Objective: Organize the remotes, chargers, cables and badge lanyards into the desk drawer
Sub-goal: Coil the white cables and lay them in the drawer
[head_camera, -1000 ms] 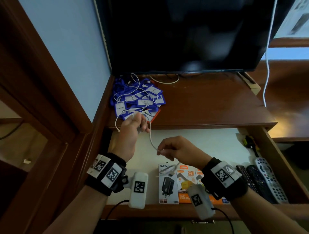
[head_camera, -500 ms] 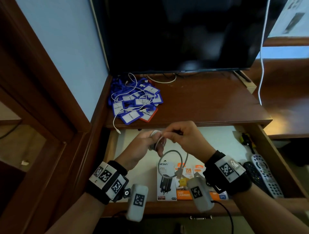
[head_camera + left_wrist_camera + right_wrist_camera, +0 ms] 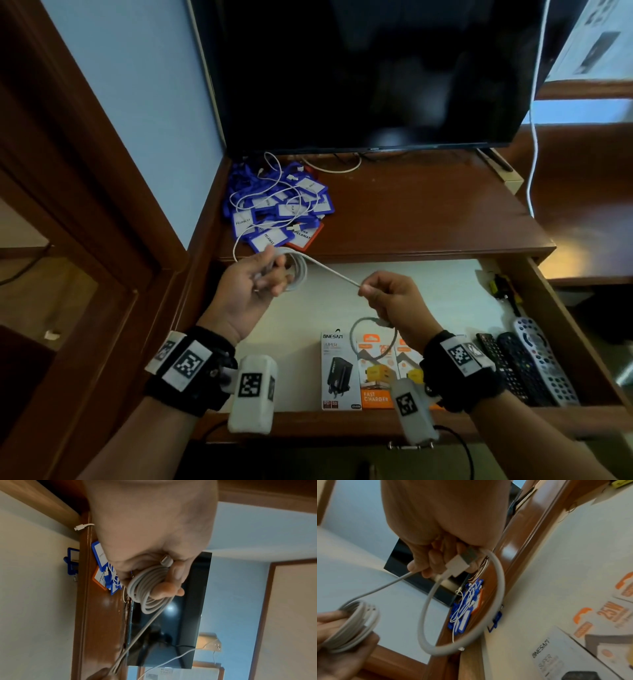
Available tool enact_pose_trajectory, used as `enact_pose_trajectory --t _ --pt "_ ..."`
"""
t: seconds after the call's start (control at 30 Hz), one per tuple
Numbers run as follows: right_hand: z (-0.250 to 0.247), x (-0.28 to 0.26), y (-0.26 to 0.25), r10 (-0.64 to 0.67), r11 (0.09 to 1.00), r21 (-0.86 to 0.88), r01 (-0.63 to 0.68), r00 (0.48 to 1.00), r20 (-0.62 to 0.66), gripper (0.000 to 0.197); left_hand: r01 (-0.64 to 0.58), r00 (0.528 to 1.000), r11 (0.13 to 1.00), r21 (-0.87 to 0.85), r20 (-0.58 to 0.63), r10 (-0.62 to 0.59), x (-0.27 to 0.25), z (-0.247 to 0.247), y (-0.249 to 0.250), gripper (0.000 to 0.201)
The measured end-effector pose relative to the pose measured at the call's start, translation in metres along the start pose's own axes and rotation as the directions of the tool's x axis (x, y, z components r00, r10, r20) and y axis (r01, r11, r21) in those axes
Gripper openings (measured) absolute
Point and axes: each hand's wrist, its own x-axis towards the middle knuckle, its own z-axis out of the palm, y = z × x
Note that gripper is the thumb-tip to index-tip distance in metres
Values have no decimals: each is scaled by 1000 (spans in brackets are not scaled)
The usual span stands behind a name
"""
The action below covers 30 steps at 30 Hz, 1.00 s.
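Observation:
My left hand (image 3: 263,277) holds a coil of white cable (image 3: 299,270) wound round its fingers; in the left wrist view the coil (image 3: 147,588) wraps the fingertips. A taut strand runs to my right hand (image 3: 371,291), which pinches the cable and keeps its USB plug (image 3: 458,563) and a loose loop (image 3: 458,615) below the palm. Both hands hover over the open drawer (image 3: 428,294). Blue badge lanyards (image 3: 281,209) with thin white cables on top lie heaped on the desk's left. Charger boxes (image 3: 363,373) and remotes (image 3: 524,363) lie in the drawer.
A dark TV screen (image 3: 370,75) stands at the back of the wooden desk top (image 3: 428,212). A white cord (image 3: 532,137) hangs at the right. A yellow-black tool (image 3: 501,284) lies in the drawer's right corner. The wall and wooden frame (image 3: 102,192) close the left side.
The hands were together at the coil half a second ago; now they have drawn apart, stretching a strand taut between them. The coil on my left fingers has grown.

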Motion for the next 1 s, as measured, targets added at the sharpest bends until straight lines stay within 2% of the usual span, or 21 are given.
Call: enact_pose_trajectory --t 0.13,0.27,0.37,0.47,0.53,0.63,0.73,0.83,0.93,1.0 --pt "-8 2 10 12 1000 -18 -13 999 -46 18 -67 995 983 -170 -79 54 0 -5 11 23" --pt "-16 4 20 10 997 -78 -18 994 -108 17 -177 982 922 -345 -130 140 2 -11 23 20" --pt "-25 7 33 28 986 -153 -62 975 -220 17 -229 966 915 -334 -191 172 5 -15 25 17" --pt "-28 11 44 44 949 -292 -117 968 -247 21 -251 953 912 -325 -248 174 6 -10 18 30" --pt "-20 8 43 39 910 -400 -113 981 -189 20 -278 943 910 -309 -271 196 8 -2 13 38" --pt "1 -1 36 29 864 -503 -19 999 13 12 -329 926 909 -257 -274 259 11 9 13 32" --pt "23 -9 38 -9 736 -664 130 983 182 6 -368 911 914 -169 -263 318 15 14 19 31" --pt "31 -11 41 -43 608 -774 176 981 189 9 -391 900 914 -109 -254 355 18 16 24 31" --pt "26 -3 39 -123 622 -755 207 978 168 23 -378 894 922 83 -226 387 20 19 21 34" --pt "23 2 34 -127 653 -726 216 976 176 24 -346 901 906 244 -184 394 19 21 16 35"
